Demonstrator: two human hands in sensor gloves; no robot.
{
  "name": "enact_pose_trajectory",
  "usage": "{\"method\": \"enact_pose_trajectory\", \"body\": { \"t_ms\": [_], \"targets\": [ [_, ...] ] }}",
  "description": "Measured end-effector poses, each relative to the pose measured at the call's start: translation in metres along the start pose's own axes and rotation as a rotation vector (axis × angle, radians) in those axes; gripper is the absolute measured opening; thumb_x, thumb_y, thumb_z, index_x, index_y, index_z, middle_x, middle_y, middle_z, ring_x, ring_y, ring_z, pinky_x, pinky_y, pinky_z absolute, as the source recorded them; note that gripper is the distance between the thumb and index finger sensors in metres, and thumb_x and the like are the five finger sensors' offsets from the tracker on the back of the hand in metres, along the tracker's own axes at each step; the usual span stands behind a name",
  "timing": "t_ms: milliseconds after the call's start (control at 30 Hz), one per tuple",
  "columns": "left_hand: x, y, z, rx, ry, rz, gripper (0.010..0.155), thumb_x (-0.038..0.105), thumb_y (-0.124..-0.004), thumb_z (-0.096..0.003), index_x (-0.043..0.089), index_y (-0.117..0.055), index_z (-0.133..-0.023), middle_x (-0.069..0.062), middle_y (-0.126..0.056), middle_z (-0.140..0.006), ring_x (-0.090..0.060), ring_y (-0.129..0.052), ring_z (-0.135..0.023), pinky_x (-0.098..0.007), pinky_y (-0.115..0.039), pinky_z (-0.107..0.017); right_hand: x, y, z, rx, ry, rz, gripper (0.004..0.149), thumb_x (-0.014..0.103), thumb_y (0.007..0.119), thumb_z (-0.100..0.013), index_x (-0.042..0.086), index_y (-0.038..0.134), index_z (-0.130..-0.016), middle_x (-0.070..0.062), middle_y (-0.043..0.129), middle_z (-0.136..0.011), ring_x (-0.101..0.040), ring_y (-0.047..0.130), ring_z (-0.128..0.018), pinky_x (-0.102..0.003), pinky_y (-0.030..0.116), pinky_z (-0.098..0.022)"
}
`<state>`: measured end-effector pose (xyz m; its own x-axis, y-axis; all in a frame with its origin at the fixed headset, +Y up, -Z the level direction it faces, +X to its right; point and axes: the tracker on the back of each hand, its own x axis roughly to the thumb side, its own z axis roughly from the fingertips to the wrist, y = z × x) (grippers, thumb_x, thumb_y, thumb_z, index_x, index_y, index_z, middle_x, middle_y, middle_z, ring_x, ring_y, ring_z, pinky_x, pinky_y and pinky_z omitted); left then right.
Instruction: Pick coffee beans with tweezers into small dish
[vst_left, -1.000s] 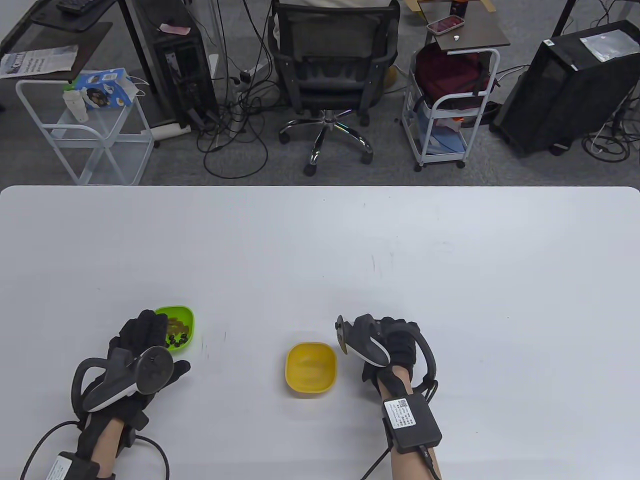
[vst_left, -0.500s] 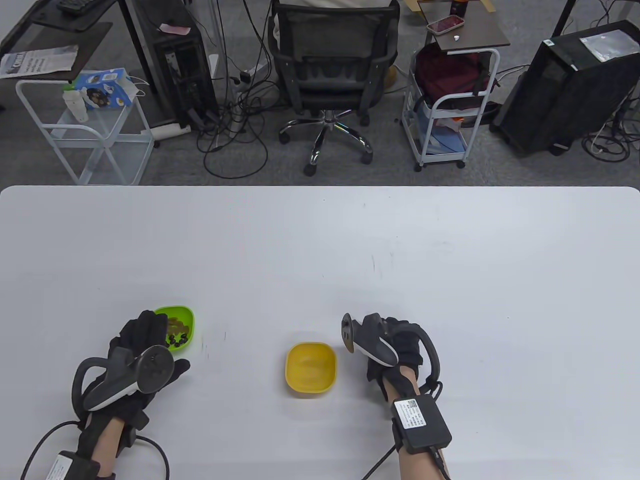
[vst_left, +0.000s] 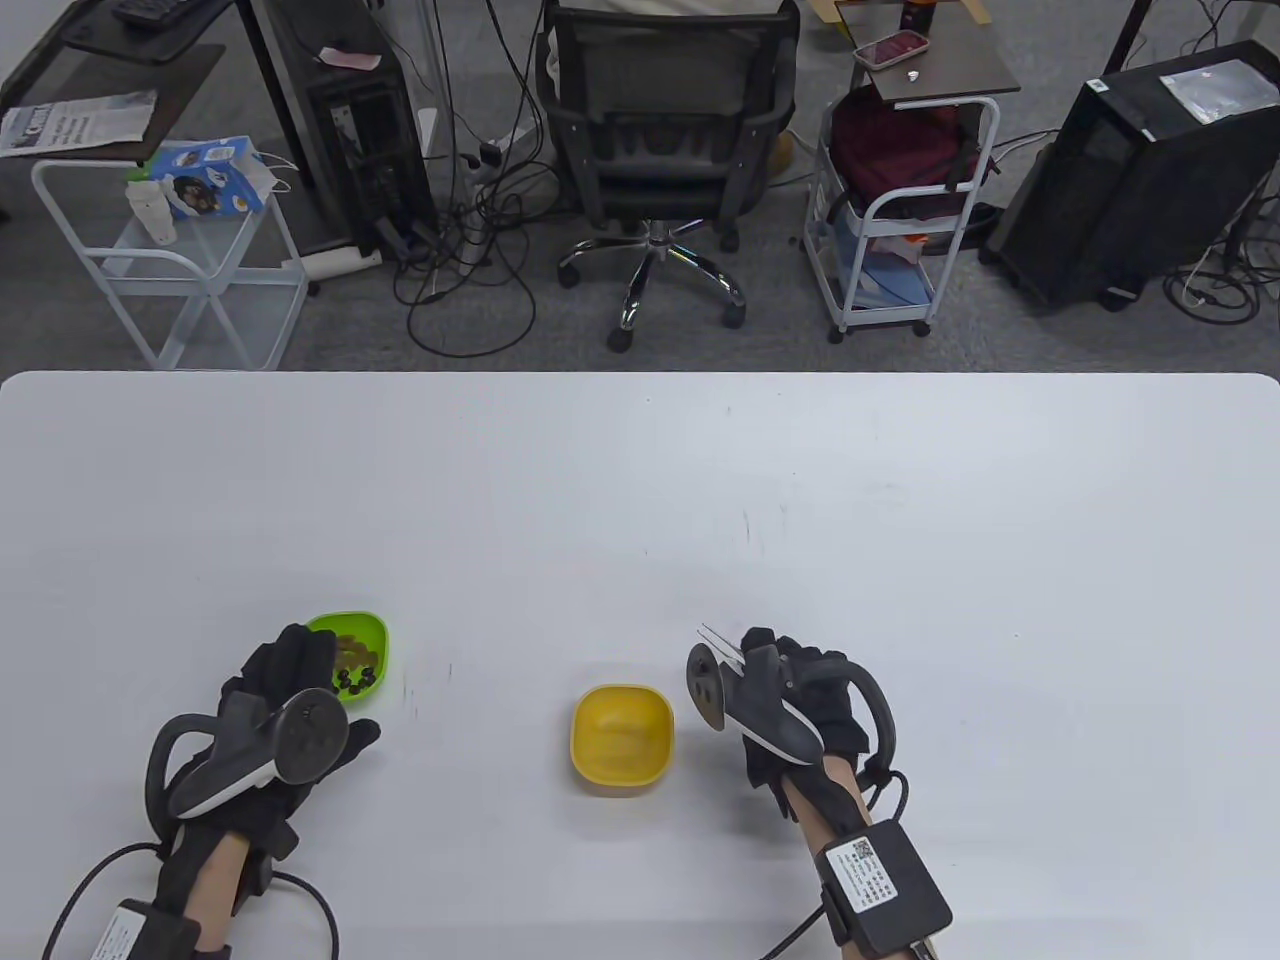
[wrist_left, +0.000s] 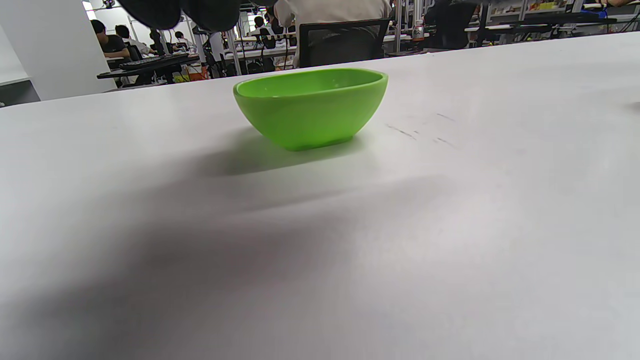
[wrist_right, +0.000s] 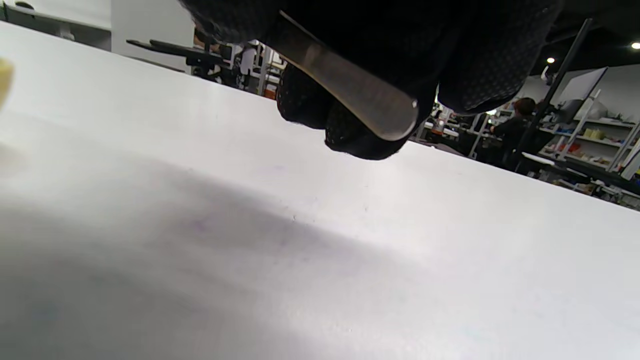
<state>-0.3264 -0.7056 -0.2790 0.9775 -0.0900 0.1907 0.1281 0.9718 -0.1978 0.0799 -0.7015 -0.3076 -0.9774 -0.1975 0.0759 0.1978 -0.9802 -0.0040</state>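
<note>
Right hand (vst_left: 800, 700) has drifted rightward, gripping tweezers (vst_left: 718, 637), tips pointing up-left. Beans in green dish (vst_left: 372, 630) lie far left, beside left hand (vst_left: 290, 700), fingers' state unclear; yellow dish (vst_left: 621, 738) between.

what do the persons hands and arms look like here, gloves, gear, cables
Both the left hand and right hand wear black textured gloves. A dark grey and white ringed tracker sits on each. Bare forearms carry black boxes with white QR labels, trailing black cables.
</note>
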Motion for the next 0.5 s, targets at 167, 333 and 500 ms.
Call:
{"method": "enact_pose_trajectory", "body": {
  "t_ms": [167,333,500],
  "targets": [
    [0.0,-0.001,0.0,-0.012,0.002,0.003,0.097,0.06,-0.053,-0.0533,-0.004,-0.024,-0.121,-0.035,-0.03,-0.127,-0.061,-0.053,-0.113,-0.071,-0.055,-0.076,-0.006,-0.006,0.017,-0.071,-0.058,-0.106,0.05,0.034,0.061,-0.05,0.014,0.051,-0.094,-0.004,0.084,-0.081,-0.023,0.095,-0.062,-0.059,0.071,-0.069],
    [-0.001,-0.002,0.0,-0.022,0.005,0.014,0.096,0.06,-0.052,-0.0536,-0.004,-0.025,-0.121,-0.035,-0.031,-0.127,-0.061,-0.053,-0.113,-0.071,-0.056,-0.076,-0.012,-0.001,0.029,-0.104,-0.063,-0.2,0.049,0.031,0.058,-0.049,0.013,0.05,-0.095,-0.006,0.083,-0.079,-0.022,0.091,-0.057,-0.059,0.071,-0.069],
    [0.0,-0.003,-0.001,-0.035,0.006,0.017,0.097,0.06,-0.052,-0.0536,-0.004,-0.025,-0.121,-0.034,-0.031,-0.127,-0.061,-0.054,-0.112,-0.071,-0.056,-0.076,-0.014,0.003,0.033,-0.104,-0.077,-0.25,0.05,0.031,0.058,-0.049,0.013,0.05,-0.095,-0.005,0.082,-0.078,-0.021,0.09,-0.056,-0.059,0.071,-0.069]
  ]
}}
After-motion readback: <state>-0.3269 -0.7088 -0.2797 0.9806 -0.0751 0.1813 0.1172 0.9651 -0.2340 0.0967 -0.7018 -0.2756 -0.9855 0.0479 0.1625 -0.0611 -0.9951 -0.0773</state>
